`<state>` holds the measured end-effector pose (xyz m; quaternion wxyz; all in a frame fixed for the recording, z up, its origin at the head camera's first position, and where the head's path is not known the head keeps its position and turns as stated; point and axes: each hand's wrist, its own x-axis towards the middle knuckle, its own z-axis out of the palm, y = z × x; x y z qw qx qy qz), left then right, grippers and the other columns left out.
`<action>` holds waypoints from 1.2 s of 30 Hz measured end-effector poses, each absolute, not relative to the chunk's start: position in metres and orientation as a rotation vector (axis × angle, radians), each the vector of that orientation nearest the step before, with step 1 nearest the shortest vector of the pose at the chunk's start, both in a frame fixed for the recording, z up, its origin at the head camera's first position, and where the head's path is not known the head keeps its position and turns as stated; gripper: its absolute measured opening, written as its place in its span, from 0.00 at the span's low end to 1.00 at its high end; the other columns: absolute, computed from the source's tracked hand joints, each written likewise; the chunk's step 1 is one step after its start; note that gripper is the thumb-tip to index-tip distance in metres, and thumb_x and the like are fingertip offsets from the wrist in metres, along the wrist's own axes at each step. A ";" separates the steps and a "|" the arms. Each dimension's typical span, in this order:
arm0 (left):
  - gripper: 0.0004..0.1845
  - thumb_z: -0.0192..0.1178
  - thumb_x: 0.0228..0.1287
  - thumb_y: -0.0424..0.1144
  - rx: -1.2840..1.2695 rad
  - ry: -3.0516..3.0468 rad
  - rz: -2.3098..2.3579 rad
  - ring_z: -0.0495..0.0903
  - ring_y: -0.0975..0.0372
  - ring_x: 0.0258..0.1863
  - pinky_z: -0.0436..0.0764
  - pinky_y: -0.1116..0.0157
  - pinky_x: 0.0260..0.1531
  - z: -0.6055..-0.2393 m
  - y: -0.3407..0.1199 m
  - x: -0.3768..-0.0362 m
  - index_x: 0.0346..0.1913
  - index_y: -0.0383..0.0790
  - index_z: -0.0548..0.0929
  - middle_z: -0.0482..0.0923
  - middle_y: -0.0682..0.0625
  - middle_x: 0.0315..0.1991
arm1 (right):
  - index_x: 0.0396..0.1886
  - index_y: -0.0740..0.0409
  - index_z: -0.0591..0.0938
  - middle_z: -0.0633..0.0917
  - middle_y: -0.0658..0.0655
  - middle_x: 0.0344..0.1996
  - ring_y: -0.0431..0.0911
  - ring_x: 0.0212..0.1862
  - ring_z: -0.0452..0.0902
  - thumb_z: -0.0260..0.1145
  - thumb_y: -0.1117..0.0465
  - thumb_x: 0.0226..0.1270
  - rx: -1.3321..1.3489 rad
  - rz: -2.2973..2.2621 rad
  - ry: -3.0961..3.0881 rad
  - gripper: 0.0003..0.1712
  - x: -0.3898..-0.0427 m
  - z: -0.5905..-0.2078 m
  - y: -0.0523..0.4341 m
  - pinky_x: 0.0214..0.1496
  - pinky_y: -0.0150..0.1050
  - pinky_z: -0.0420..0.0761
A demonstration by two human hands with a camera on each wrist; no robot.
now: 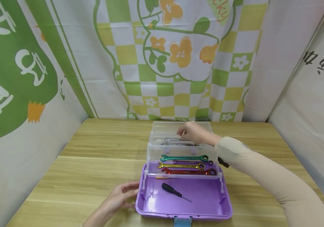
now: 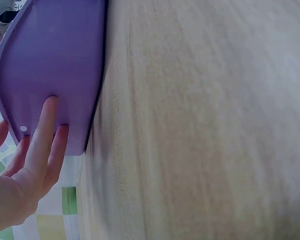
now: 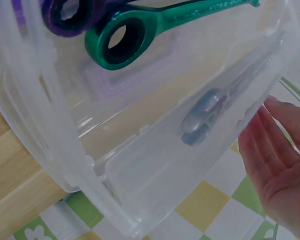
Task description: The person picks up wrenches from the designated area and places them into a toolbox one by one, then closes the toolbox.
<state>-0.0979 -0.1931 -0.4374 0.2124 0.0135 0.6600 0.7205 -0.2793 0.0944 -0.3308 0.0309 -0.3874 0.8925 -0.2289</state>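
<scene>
A purple toolbox point(image 1: 227, 205) lies open on the wooden table with clear tiered trays point(image 1: 153, 151) raised behind it. My left hand point(image 1: 130, 192) rests against the box's left wall, its straight fingers point(image 2: 45, 130) pressing the purple plastic. My right hand point(image 1: 185, 130) reaches over the top clear tray, its relaxed fingers point(image 3: 270, 145) at the tray's rim, just above a silver wrench point(image 1: 179, 144) point(image 3: 205, 117). The tier below holds a green wrench point(image 1: 184, 157) point(image 3: 125, 40), a purple wrench point(image 1: 193, 162), a gold wrench point(image 1: 180, 165) and a red wrench point(image 1: 188, 171). A black screwdriver point(image 1: 176, 191) lies in the purple base.
The wooden table point(image 1: 88, 164) is walled by patterned cloth at the back and on both sides. A blue latch point(image 1: 183, 221) sticks out at the box's near edge. Bare tabletop lies to the left and right of the box.
</scene>
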 end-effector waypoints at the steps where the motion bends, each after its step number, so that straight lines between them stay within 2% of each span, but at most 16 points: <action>1: 0.29 0.52 0.61 0.35 0.039 1.832 2.001 0.74 0.50 0.47 0.80 0.51 0.40 -0.438 -0.193 -0.098 0.59 0.21 0.58 0.63 0.31 0.56 | 0.38 0.65 0.82 0.84 0.59 0.34 0.47 0.34 0.79 0.61 0.72 0.53 -1.194 -0.719 2.753 0.11 -0.279 -0.330 0.096 0.38 0.33 0.82; 15: 0.29 0.53 0.60 0.36 0.027 1.835 1.999 0.74 0.50 0.46 0.80 0.51 0.40 -0.437 -0.193 -0.099 0.59 0.21 0.57 0.63 0.31 0.57 | 0.42 0.66 0.80 0.83 0.62 0.37 0.50 0.36 0.78 0.62 0.68 0.56 -1.059 -0.931 2.752 0.13 -0.272 -0.319 0.134 0.35 0.37 0.82; 25: 0.29 0.53 0.60 0.35 0.033 1.839 1.997 0.74 0.51 0.46 0.80 0.51 0.39 -0.438 -0.193 -0.098 0.59 0.21 0.58 0.64 0.32 0.56 | 0.41 0.67 0.80 0.82 0.62 0.38 0.50 0.38 0.78 0.63 0.67 0.56 -0.935 -1.094 2.818 0.13 -0.269 -0.323 0.167 0.42 0.42 0.81; 36: 0.29 0.53 0.60 0.36 0.024 1.847 1.996 0.74 0.51 0.46 0.80 0.51 0.39 -0.437 -0.192 -0.097 0.59 0.21 0.58 0.63 0.31 0.57 | 0.44 0.67 0.79 0.81 0.65 0.40 0.53 0.37 0.78 0.61 0.63 0.58 -0.729 -1.186 2.871 0.15 -0.266 -0.339 0.213 0.36 0.37 0.82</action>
